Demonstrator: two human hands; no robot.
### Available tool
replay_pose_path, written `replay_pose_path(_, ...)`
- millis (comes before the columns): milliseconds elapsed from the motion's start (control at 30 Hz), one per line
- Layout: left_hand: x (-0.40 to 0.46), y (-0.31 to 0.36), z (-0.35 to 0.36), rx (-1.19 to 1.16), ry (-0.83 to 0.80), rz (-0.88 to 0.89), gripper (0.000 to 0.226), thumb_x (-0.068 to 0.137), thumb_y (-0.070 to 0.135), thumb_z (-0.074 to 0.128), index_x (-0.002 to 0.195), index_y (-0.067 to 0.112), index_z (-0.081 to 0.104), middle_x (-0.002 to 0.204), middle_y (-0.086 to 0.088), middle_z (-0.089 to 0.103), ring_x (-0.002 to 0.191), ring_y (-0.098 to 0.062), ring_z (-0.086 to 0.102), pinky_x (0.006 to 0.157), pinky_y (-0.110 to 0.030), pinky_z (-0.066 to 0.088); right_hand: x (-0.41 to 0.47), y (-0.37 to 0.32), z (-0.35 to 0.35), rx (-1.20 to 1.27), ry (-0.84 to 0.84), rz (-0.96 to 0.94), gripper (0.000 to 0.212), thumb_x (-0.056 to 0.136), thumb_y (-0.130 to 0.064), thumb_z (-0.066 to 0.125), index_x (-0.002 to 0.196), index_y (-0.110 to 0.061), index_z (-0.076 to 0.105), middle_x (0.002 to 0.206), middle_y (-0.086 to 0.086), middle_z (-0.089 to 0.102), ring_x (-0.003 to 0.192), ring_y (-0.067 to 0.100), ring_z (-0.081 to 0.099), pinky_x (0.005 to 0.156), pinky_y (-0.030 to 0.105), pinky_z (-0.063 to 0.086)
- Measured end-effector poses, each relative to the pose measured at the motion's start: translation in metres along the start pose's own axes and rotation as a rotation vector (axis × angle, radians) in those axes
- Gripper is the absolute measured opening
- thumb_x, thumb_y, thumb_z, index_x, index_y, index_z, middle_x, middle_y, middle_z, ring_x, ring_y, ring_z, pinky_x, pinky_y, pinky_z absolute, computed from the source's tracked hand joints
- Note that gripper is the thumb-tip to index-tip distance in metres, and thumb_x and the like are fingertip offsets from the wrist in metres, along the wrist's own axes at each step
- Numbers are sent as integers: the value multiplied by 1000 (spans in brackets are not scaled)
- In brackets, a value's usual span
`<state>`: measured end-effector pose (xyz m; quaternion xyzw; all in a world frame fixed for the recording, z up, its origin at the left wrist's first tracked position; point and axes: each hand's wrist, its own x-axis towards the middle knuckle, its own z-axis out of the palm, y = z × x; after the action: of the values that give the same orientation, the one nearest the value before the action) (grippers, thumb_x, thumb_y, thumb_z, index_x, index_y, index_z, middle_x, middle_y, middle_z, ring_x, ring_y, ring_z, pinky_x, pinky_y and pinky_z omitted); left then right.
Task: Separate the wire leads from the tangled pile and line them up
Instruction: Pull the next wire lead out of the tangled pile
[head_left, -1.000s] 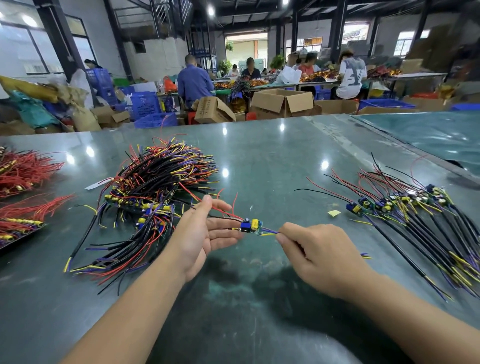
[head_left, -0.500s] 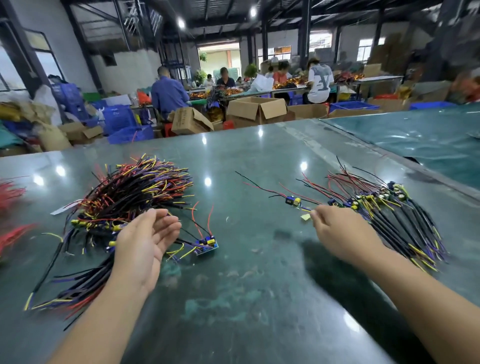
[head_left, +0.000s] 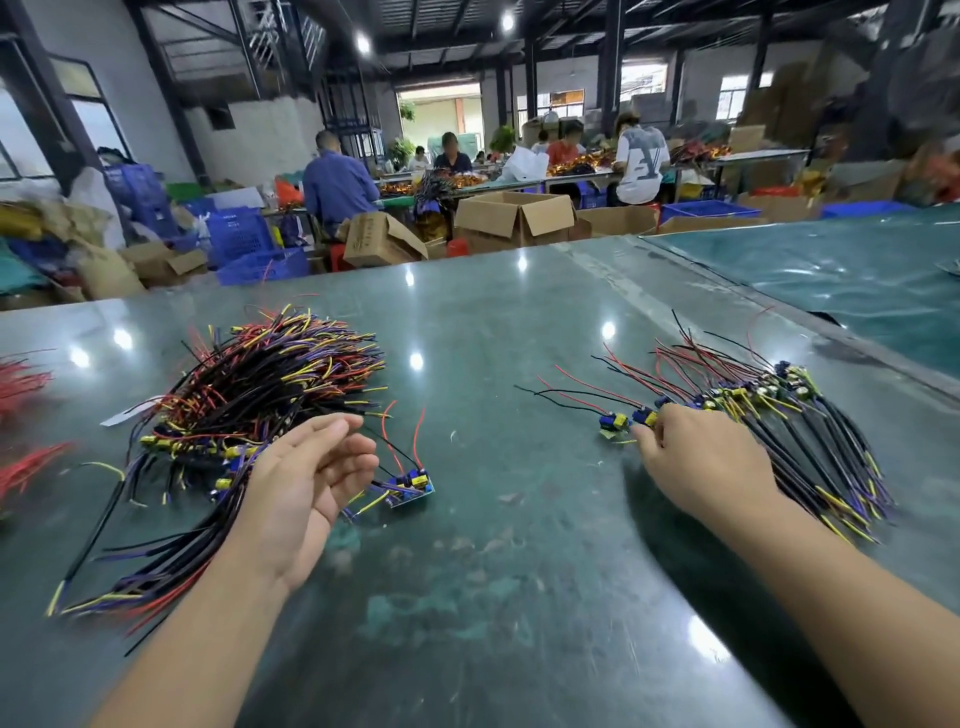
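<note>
On the glossy green tabletop (head_left: 519, 519), the left hand (head_left: 306, 488) hovers open, palm up, beside the bristly tangled pile (head_left: 249, 410). The right hand (head_left: 701, 457) rests fingertips on the lined-up row (head_left: 769, 415); its grip cannot be told.

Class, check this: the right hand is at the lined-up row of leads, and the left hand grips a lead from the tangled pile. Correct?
Not quite. The head view shows the left hand open and holding nothing beside the tangled pile. The right hand is indeed at the lined-up row.
</note>
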<state>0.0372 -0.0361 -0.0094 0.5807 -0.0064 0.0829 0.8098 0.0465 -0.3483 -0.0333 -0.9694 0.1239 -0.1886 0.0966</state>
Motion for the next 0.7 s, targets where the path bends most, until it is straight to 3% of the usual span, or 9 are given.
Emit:
replay_pose_path(133, -2, 0, 2, -28, -30, -3, 20, 95, 8, 44, 87, 7, 63, 62, -3, 67, 54, -10, 64, 52, -18, 53, -2, -1, -3, -51, -11, -19, 20, 91, -39, 51, 90, -21, 44, 89, 0, 56, 92, 27, 57, 62, 30, 36)
replay_pose_path(267, -2, 0, 2, -43, -41, -1, 20, 95, 8, 44, 87, 7, 63, 62, -3, 67, 54, -11, 64, 53, -18, 54, -1, -1, -5, -50, -75, -9, 11, 93, -26, 47, 90, -16, 51, 83, 3, 51, 78, 28, 46, 62, 31, 36)
replay_pose_path(467, 0, -2, -4, -34, -27, 69, 20, 95, 6, 45, 89, 10, 64, 67, -2, 68, 57, -13, 65, 56, -19, 54, 1, 3, -2, -26, -46, 18, 9, 90, -12, 47, 81, -12, 47, 81, 10, 51, 81, 34, 53, 64, 32, 36)
replay_pose_path(567, 3, -6, -7, 189, 41, 248, 26, 94, -1, 47, 88, 17, 64, 75, 1, 69, 63, -13, 65, 60, -20, 54, 2, 7, -2, -30, -24, 37, 10, 90, -11, 47, 80, -11, 46, 84, 12, 56, 77, 32, 49, 64, 32, 35)
replay_pose_path(700, 4, -13, -8, 762, 90, 466, 30, 87, -1, 60, 81, 27, 64, 79, 10, 67, 71, -8, 60, 71, -25, 49, 2, 7, -1, -28, -10, -7, 8, 91, -16, 49, 86, -11, 46, 97, 12, 58, 89, 33, 56, 66, 34, 37)
